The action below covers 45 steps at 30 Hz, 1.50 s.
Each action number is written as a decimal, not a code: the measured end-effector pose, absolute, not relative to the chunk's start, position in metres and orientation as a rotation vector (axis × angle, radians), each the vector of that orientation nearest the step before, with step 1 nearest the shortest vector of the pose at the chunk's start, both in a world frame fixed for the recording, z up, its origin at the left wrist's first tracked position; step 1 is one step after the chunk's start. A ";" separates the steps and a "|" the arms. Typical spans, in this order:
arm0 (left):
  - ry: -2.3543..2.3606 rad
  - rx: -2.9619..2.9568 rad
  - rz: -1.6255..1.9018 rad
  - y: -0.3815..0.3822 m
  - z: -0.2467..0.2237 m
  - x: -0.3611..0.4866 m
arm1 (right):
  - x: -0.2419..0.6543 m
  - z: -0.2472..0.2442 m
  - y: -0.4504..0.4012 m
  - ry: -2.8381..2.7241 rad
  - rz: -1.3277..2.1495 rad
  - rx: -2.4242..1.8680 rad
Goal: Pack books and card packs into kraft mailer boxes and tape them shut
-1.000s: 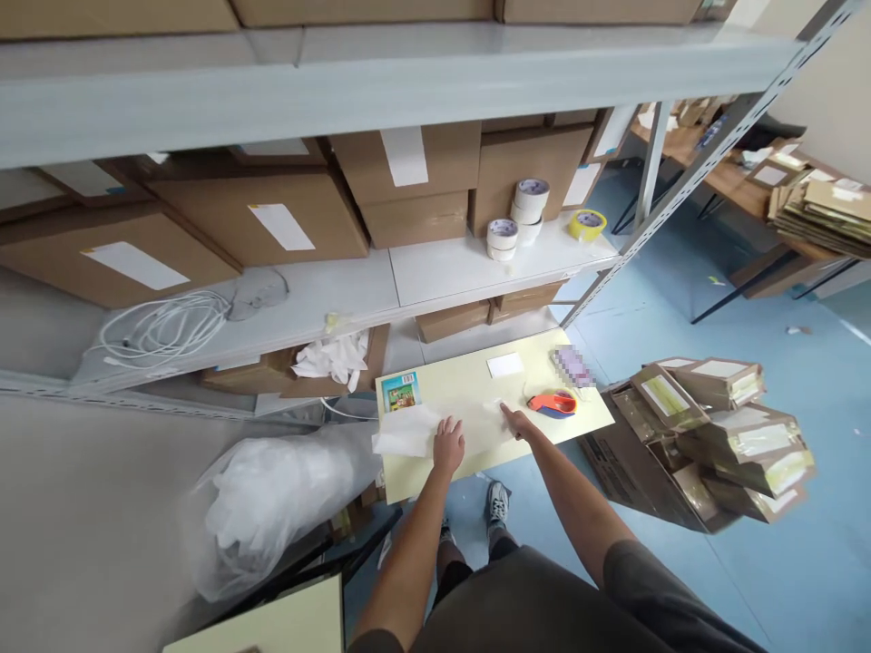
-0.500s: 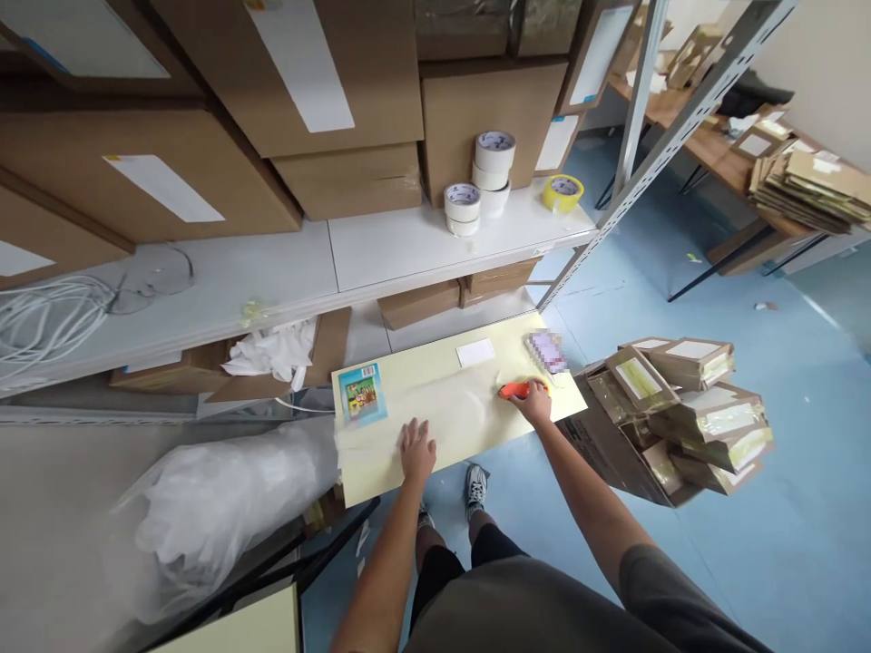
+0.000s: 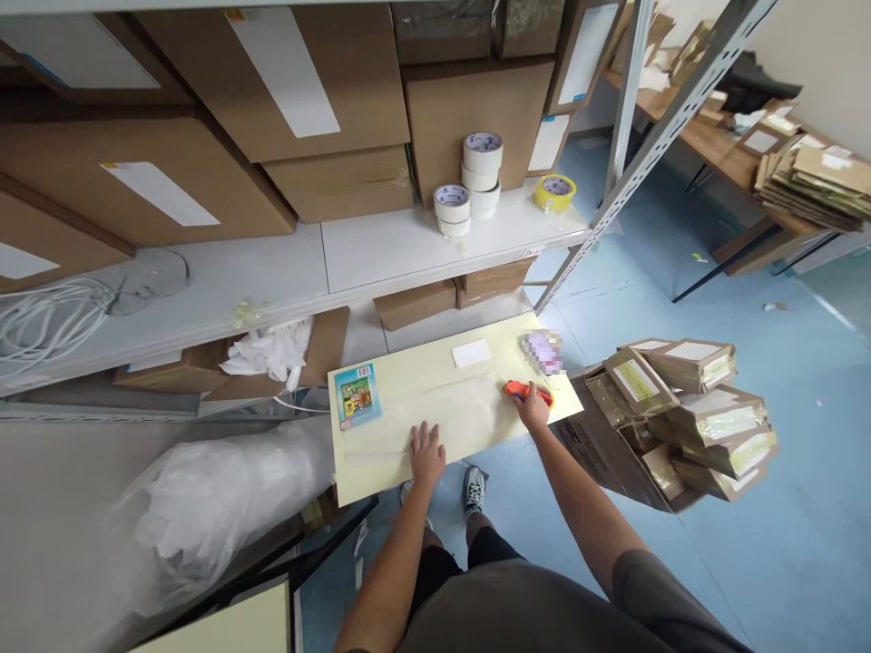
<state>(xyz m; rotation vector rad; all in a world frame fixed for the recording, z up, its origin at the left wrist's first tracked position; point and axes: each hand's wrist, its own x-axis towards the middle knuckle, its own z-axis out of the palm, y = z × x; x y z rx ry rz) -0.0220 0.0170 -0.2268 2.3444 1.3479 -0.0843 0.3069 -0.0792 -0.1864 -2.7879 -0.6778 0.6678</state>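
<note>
My left hand (image 3: pixel 427 453) lies flat on a sheet of clear plastic wrap (image 3: pixel 469 408), fingers spread, near the front edge of the pale yellow board (image 3: pixel 381 358). At the board's right end my right hand (image 3: pixel 534 410) is closed around a red tape dispenser (image 3: pixel 518 390), with a yellow rim showing beside the fingers. Left of the wrap lies a colourful picture booklet (image 3: pixel 357 396) with a barcode. A white card (image 3: pixel 470 353) sits behind the wrap, and a blurred-out purple item (image 3: pixel 543 351) is behind my right hand.
A large roll of plastic wrap (image 3: pixel 231 508) stands off the board's left end. Right of the board, a carton (image 3: pixel 612 453) overflows with taped boxes (image 3: pixel 714 422). The shelf (image 3: pixel 387 249) above holds tape rolls (image 3: pixel 453 209), cable (image 3: pixel 54 317) and big boxes (image 3: pixel 476 109).
My left hand has slid slightly right along with the plastic wrap, whose left end now lies on the board, apart from the roll. The dispenser has turned a little in my right hand.
</note>
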 end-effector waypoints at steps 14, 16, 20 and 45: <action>1.657 2.216 -0.006 0.069 -0.212 -0.072 | 0.167 -0.213 -0.027 -1.553 0.993 -2.386; 1.599 2.212 -0.057 0.082 -0.216 -0.084 | 0.148 -0.220 -0.013 -1.544 1.064 -2.463; 1.470 2.252 -0.034 0.100 -0.219 -0.098 | 0.133 -0.224 0.002 -1.449 1.021 -2.619; 1.612 1.560 0.162 0.271 -0.238 -0.209 | -0.023 -0.226 0.229 -1.823 0.967 -2.265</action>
